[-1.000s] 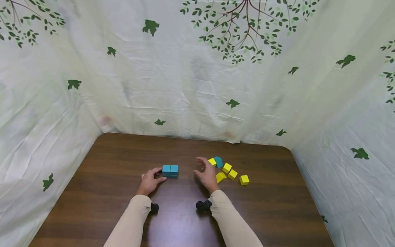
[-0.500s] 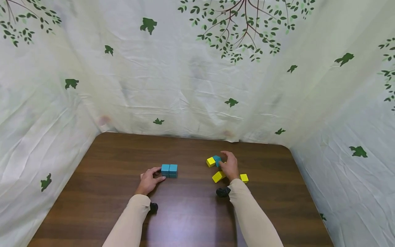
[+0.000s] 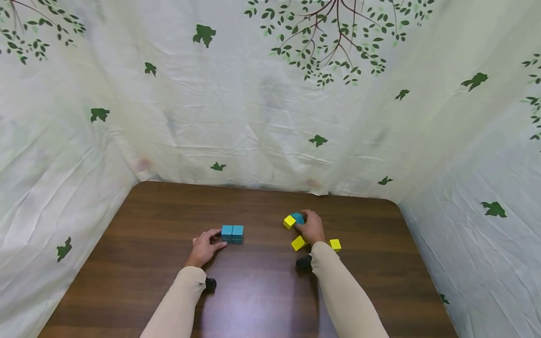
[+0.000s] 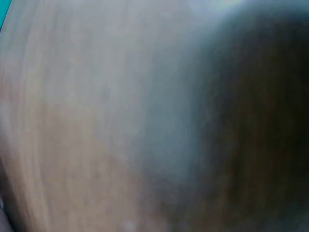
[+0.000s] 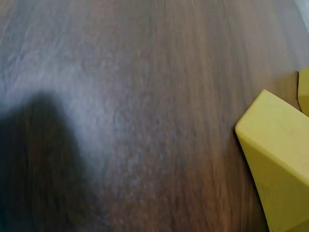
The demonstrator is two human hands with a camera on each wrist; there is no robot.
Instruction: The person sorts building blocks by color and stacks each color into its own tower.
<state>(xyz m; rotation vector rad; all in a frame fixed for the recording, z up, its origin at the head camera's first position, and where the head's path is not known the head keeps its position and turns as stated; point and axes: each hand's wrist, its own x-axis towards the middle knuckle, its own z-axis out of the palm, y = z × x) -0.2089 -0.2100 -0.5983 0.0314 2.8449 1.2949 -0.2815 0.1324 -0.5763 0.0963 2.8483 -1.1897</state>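
Observation:
Blue blocks (image 3: 232,234) stand pressed together, apparently stacked, left of the table's middle. My left hand (image 3: 204,247) holds them at their left end, the thumb at the front and the index finger at the left side, its tip partly hidden. A corner of blue (image 4: 4,12) shows in the blurred left wrist view. My right hand (image 3: 312,229) pinches another blue block (image 3: 298,218), which touches or nearly touches a yellow block (image 3: 289,222). Below the right hand lies another yellow block (image 3: 298,243). A large yellow block (image 5: 277,159) fills the right wrist view's right side.
A yellow block (image 3: 335,244) lies right of the right wrist, and the right hand may cover other blocks. The brown wooden table (image 3: 253,291) meets a white leaf-print cloth (image 3: 253,117) at its back. Black wrist cameras (image 3: 303,263) sit on the inner wrists.
My right hand has moved right, from beside the scattered blocks to the loose blue block, which has turned slightly. My left hand keeps its place at the blue blocks.

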